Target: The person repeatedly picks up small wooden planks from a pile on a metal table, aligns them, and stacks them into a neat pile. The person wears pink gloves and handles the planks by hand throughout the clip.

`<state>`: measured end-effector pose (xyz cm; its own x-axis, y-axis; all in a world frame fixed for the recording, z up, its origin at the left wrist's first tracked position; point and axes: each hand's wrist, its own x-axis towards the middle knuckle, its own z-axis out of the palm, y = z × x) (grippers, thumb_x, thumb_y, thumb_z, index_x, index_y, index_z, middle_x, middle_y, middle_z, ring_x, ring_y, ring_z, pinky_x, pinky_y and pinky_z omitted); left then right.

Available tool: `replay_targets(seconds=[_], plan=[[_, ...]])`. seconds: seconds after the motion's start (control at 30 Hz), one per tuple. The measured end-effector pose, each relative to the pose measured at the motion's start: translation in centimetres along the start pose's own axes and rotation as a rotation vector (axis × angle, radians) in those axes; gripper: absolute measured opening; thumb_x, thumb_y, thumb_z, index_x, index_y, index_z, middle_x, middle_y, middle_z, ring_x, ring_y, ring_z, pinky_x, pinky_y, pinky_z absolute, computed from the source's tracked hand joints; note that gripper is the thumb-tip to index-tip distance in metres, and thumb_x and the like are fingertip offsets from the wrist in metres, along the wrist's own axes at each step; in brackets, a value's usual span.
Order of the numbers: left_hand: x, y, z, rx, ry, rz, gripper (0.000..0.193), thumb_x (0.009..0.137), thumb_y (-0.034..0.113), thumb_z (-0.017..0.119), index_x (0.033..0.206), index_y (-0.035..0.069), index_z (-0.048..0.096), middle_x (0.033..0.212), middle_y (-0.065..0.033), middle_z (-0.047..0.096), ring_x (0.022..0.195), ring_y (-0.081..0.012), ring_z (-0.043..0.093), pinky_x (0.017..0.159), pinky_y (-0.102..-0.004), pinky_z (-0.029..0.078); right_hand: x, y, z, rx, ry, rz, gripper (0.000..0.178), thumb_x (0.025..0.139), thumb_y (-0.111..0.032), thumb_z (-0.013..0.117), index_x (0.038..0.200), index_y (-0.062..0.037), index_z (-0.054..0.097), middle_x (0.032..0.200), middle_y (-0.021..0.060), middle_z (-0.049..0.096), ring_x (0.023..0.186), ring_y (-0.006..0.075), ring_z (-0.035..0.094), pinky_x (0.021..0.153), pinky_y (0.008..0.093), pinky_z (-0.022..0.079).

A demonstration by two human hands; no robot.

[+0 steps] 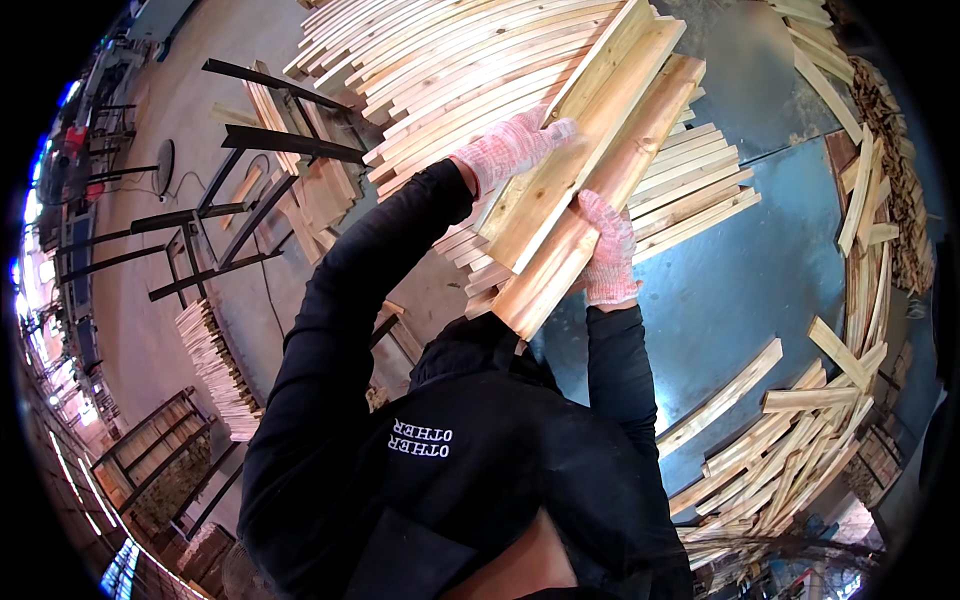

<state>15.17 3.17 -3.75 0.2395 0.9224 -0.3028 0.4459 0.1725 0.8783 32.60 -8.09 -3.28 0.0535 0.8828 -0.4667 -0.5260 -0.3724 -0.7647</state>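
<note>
A few wide wooden boards lie tilted together in front of me, long sides against each other, with a left board (555, 190) and a right board (625, 165) showing most clearly. My left hand (515, 150), in a pink-and-white knit glove, grips the left board over its outer edge. In a matching glove, my right hand (608, 250) is closed on the outer edge of the right board, thumb on top and the other fingers partly hidden below. Under and beside the boards runs a row of narrow wooden strips (440, 100), set side by side.
More strips (695, 190) lie to the right on a blue-grey metal table (740, 270). Loose wood pieces (790, 450) are heaped along its right side. On the left stand black metal frames (250, 190) and a stack of slats (215, 365) on the floor.
</note>
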Motion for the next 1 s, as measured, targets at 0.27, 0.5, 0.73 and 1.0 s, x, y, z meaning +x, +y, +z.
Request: replay_targets(seconds=[0.27,0.5,0.73,1.0], plan=[[-2.6,2.5,1.4,0.037,-0.046,0.008,0.072,0.088,0.045,0.068,0.141,0.000,0.048,0.125,-0.0242,0.063,0.119,-0.0336,0.060,0.102,-0.0402,0.046,-0.1,-0.2,1.8,-0.234,-0.038,0.003,0.058,0.085,-0.018,0.080,0.131,0.0013,0.052,0.111,0.0115,0.067,0.093,0.0188,0.066,0.082,0.0327,0.057],[-6.1,-0.2,-8.8,0.573,0.030,0.220,0.060,0.089,0.025,0.069,0.145,0.010,0.052,0.122,-0.0201,0.067,0.108,-0.0349,0.066,0.094,-0.0395,0.054,0.9,-9.2,-5.9,-0.477,-0.027,-0.059,0.047,0.078,-0.021,0.085,0.113,0.0027,0.064,0.093,0.0059,0.070,0.083,0.0157,0.066,0.077,0.0310,0.055],[-10.4,3.5,-15.0,0.988,-0.207,0.802,0.032,0.066,0.022,0.079,0.097,0.019,0.069,0.133,-0.0093,0.059,0.129,-0.0375,0.051,0.110,-0.0540,0.041,6.3,-26.5,-12.0,-0.931,0.057,-0.228,0.077,0.082,-0.003,0.076,0.150,-0.0047,0.038,0.108,0.0098,0.067,0.089,0.0191,0.066,0.079,0.0322,0.058],[-5.5,-1.7,-12.2,1.048,0.204,0.963,0.022,0.071,0.025,0.074,0.091,0.019,0.071,0.153,-0.0173,0.043,0.140,-0.0462,0.038,0.116,-0.0615,0.032,5.8,-21.4,3.4,-1.586,-0.715,0.002,0.092,0.070,-0.008,0.077,0.155,-0.0194,0.042,0.124,0.0140,0.068,0.109,0.0251,0.064,0.095,0.0336,0.051]])
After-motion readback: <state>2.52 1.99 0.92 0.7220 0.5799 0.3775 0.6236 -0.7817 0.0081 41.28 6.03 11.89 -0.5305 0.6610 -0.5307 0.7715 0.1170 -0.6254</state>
